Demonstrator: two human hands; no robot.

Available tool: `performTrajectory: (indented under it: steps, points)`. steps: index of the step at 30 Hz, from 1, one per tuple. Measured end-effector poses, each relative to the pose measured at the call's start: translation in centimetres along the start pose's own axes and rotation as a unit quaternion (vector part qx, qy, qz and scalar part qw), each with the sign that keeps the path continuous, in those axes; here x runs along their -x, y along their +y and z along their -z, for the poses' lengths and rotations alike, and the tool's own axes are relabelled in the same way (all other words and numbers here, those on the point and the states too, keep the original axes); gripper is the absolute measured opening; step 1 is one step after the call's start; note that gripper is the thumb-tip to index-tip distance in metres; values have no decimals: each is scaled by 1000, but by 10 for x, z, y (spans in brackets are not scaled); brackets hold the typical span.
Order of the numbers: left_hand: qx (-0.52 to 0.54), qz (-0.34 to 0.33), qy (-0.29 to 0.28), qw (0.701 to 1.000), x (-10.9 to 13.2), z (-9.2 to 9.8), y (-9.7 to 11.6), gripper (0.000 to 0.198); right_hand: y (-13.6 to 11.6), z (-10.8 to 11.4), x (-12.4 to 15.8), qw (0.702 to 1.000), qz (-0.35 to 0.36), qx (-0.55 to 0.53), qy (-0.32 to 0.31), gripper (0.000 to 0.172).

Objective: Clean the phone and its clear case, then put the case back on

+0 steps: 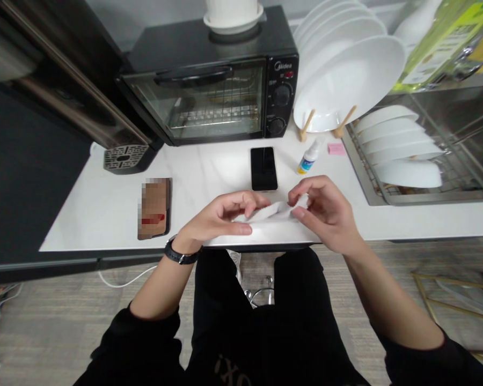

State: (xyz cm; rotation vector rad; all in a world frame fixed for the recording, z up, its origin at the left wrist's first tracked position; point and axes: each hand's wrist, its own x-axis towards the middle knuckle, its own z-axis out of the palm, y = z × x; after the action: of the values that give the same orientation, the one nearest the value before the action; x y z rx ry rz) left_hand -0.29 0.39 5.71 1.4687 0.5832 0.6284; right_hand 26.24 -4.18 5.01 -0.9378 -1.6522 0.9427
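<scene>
- On the white bench the black phone lies flat, its screen dark
- Nearer the person than the phone, a thin white sheet is stretched between the two hands; from here I can't tell whether it's paper or cloth
- The left hand, with a black watch at the wrist, grasps one end of the sheet, fingers curled behind it and thumb in front
- The right hand pinches the other end between thumb and fingers, a little to the right of the phone
- Just right of the phone stands a small spray bottle, with a pink note farther right
- Behind the phone sits a black toaster oven
- Well left of the phone lies a flat brown object, partly pixelated
</scene>
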Motion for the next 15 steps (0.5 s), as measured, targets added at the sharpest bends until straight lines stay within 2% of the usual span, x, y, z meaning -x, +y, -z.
performTrajectory:
  steps: [1,4,5,7,10,12,15]
  points:
    - [31,6,-14,999,2,-4,1,48,-8,-1,2,1000,3,-17,-5,22]
    - [98,37,-42,994,6,-15,-8,92,-27,-3,8,999,0,-53,-11,18]
    - [102,50,-61,992,6,-19,-13,98,-31,-4,10,999,-5,-53,-11,18]
    - [107,51,-86,989,9,-28,-24,99,-36,-4,12,999,-11,-38,-6,18]
    - [119,37,-65,990,14,-46,-35,90,-41,-6,12,999,-17,-38,6,17]
    - [158,48,-63,984,18,-57,-40,83,-43,-8,11,996,-26,-84,9,16]
    - [220,93,-92,967,22,-67,-43,70,-43,-12,7,988,-43,-145,12,16]
